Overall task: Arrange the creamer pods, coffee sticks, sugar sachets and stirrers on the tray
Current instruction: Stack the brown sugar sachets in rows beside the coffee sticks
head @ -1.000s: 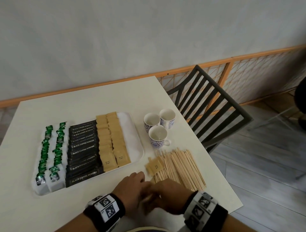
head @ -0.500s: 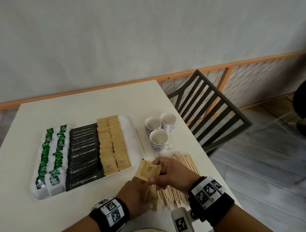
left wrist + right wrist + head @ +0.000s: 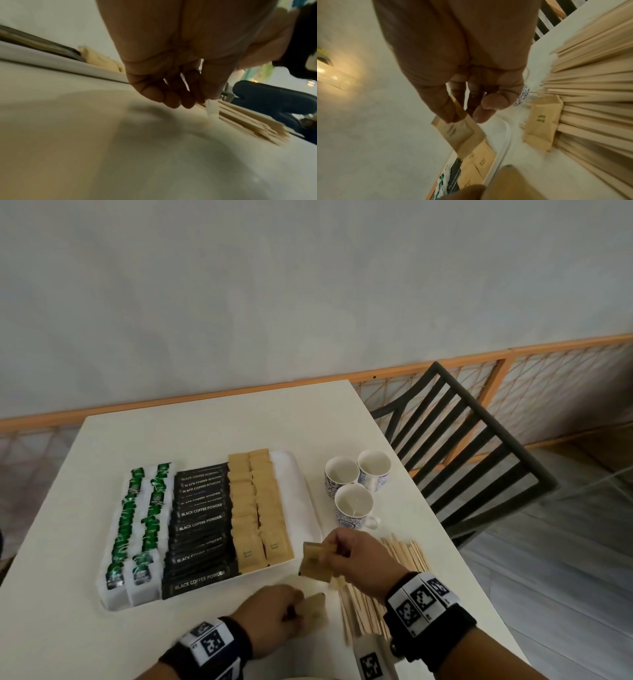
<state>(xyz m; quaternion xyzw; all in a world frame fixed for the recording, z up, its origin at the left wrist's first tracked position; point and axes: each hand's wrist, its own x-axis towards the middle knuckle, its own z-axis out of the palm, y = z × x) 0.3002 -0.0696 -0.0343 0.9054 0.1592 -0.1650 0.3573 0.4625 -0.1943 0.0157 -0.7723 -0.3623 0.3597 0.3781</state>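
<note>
Sugar sachet [image 3: 315, 562] pinched in my right hand [image 3: 356, 559] hangs just right of the tray [image 3: 303, 491], nearer than my left hand [image 3: 274, 619], which holds another sachet [image 3: 313, 611].

Brown sugar sachet [image 3: 315, 562] hangs tilted just beside white tray [image 3: 310, 501].

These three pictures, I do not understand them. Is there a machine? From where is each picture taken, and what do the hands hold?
No machine: a person works with bare hands and wears three cameras, on the head and on each wrist. On the table the tray holds creamer pods, coffee sticks and sugar sachets; stirrers and three cups lie beside it. The right hand pinches one sachet. The left hand holds another sachet near the table.
</note>
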